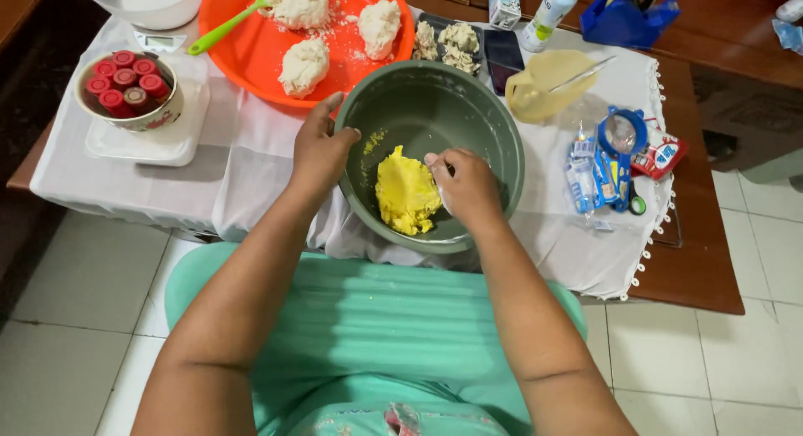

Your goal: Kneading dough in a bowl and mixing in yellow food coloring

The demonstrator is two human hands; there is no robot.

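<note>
White cloth covers the low wooden table [703,260] before me, and pale floor tiles show around it. My left hand [320,147] rests on the rim of the deep grey-green plastic bowl [493,127], thumb hooked over the edge and fingers spread on the outside wall, so it steadies the bowl. My right hand [467,185] is inside the bowl, fingers curled together around something pale, perhaps a scraper; I cannot tell exactly what it is. It touches the lump of bright yellow soft dough [406,192], which lies on the bowl's bottom, toward the near-left side.

I judge this dough is soft and a little sticky, light in weight, and it will bend or tear if I pull only one corner. Better to take it from below with the whole palm, at the thick middle part.

Behind the bowl stands a round orange plastic tray [251,51] with three white dough balls [304,66] and a green spatula [226,26]. At the left, a small bowl of red-capped bottles [125,83] sits on a white kitchen scale [150,143]. At the right lie a yellowish plastic jug [548,85] and some blue sachets [598,168].
</note>
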